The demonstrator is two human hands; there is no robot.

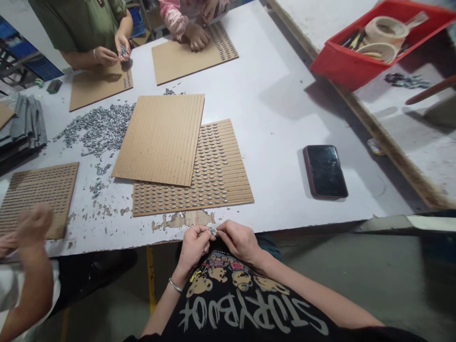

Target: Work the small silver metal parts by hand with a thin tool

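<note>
At the table's front edge, close to my body, my left hand and my right hand meet with fingers pinched. Between their fingertips shows a small silvery metal piece; its exact shape is too small to make out. Just beyond lies a slotted cardboard sheet with rows of small oval metal pieces set in it, its right part bare of them. A second grooved cardboard sheet rests askew on top and hides its upper left part.
Loose metal pieces are heaped left of the sheets. A phone lies at right, a red bin with tape rolls beyond it. Co-workers' hands handle cardboard sheets across the table; another person's hand is at left.
</note>
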